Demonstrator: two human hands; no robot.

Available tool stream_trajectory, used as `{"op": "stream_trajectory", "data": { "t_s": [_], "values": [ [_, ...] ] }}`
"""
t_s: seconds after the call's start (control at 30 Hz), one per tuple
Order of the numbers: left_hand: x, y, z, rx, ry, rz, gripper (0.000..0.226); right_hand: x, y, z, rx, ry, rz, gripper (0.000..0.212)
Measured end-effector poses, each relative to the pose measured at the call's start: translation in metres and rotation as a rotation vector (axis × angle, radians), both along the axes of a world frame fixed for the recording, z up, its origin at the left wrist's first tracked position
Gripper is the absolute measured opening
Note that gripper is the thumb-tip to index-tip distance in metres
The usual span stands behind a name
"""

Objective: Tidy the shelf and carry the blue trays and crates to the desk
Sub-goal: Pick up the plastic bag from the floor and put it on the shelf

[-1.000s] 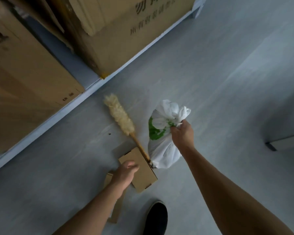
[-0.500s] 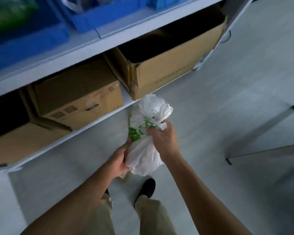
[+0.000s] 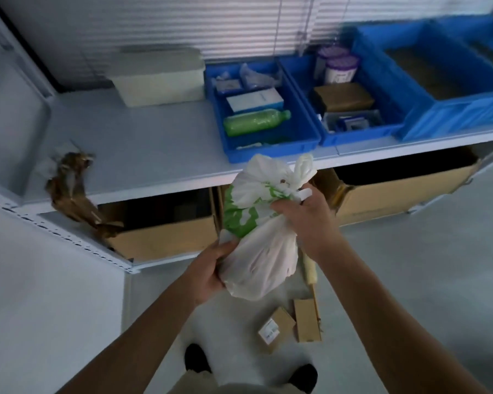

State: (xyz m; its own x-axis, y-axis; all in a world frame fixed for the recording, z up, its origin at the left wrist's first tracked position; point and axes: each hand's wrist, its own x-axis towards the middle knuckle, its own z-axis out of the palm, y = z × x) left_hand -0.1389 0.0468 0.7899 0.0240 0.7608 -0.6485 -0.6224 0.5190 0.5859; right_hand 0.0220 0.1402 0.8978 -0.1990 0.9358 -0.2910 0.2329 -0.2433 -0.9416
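Two hands hold one white plastic bag [image 3: 264, 251] with green print, just in front of the shelf [image 3: 143, 143] edge. The right hand [image 3: 305, 220] grips the knotted top with curled fingers. The left hand [image 3: 211, 268] grips the lower side of the bag.

On the shelf stand two blue trays side by side, the first tray [image 3: 268, 155] with a green bottle [image 3: 255, 122] lying inside, the second tray [image 3: 362, 136] with purple-lidded jars [image 3: 340, 69]. A deeper blue crate [image 3: 453, 115] stands right of them, and a white lidded box [image 3: 160, 78] stands left.

The bag covers part of the cardboard boxes [image 3: 165, 237] under the shelf and the upper end of a duster [image 3: 310, 274] on the floor. Two small cartons [image 3: 276, 328] lie beside the duster.

The brown crumpled thing [image 3: 71, 191] at the shelf's left corner is blurred. The crate is cut off at the right edge.
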Motion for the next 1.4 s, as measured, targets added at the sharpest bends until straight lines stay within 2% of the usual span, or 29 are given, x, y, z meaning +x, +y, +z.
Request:
{"op": "stream_trajectory", "data": {
  "t_s": [0.1, 0.2, 0.37, 0.43, 0.53, 0.57, 0.77, 0.9, 1.0, 1.07, 1.17, 1.23, 1.3, 1.4],
  "values": [
    [-0.061, -0.008, 0.021, 0.059, 0.021, 0.047, 0.035, -0.064, 0.001, 0.017, 0.010, 0.050, 0.053, 0.026],
    [-0.108, -0.010, 0.030, 0.063, 0.028, 0.136, 0.026, -0.120, 0.009, 0.032, 0.007, 0.057, 0.121, 0.025],
    [-0.157, 0.010, 0.038, 0.095, -0.002, 0.250, 0.018, -0.204, 0.047, 0.052, 0.069, 0.030, 0.271, 0.023],
    [-0.173, 0.027, 0.034, 0.078, -0.014, 0.289, 0.024, -0.234, 0.073, 0.054, 0.081, 0.009, 0.326, 0.023],
    [-0.195, 0.062, 0.022, 0.027, 0.043, 0.285, 0.055, -0.274, 0.119, 0.052, 0.119, -0.061, 0.400, 0.027],
    [-0.201, 0.076, 0.020, 0.006, 0.062, 0.278, 0.058, -0.286, 0.135, 0.050, 0.151, -0.100, 0.424, 0.029],
    [-0.219, 0.171, 0.017, -0.037, 0.135, 0.218, 0.039, -0.346, 0.231, 0.037, 0.487, -0.398, 0.678, 0.027],
    [-0.235, 0.220, 0.016, -0.058, 0.266, 0.168, 0.041, -0.366, 0.281, 0.023, 0.579, -0.508, 0.704, 0.028],
    [-0.257, 0.233, 0.013, -0.110, 0.468, 0.152, 0.027, -0.363, 0.300, -0.002, 0.569, -0.587, 0.739, 0.028],
    [-0.279, 0.231, 0.006, -0.176, 0.622, 0.217, 0.020, -0.357, 0.306, -0.021, 0.514, -0.563, 0.747, 0.031],
    [-0.316, 0.226, -0.006, -0.258, 0.905, 0.330, 0.042, -0.347, 0.307, -0.037, 0.460, -0.486, 0.745, 0.042],
    [-0.334, 0.226, -0.010, -0.298, 1.032, 0.345, 0.062, -0.337, 0.306, -0.049, 0.422, -0.524, 0.747, 0.060],
    [-0.344, 0.234, -0.014, -0.309, 0.973, 0.340, 0.081, -0.325, 0.302, -0.069, 0.369, -0.634, 0.768, 0.073],
    [-0.350, 0.250, -0.025, -0.278, 0.801, 0.253, 0.108, -0.314, 0.298, -0.114, 0.338, -0.723, 0.793, 0.078]
  ]
}}
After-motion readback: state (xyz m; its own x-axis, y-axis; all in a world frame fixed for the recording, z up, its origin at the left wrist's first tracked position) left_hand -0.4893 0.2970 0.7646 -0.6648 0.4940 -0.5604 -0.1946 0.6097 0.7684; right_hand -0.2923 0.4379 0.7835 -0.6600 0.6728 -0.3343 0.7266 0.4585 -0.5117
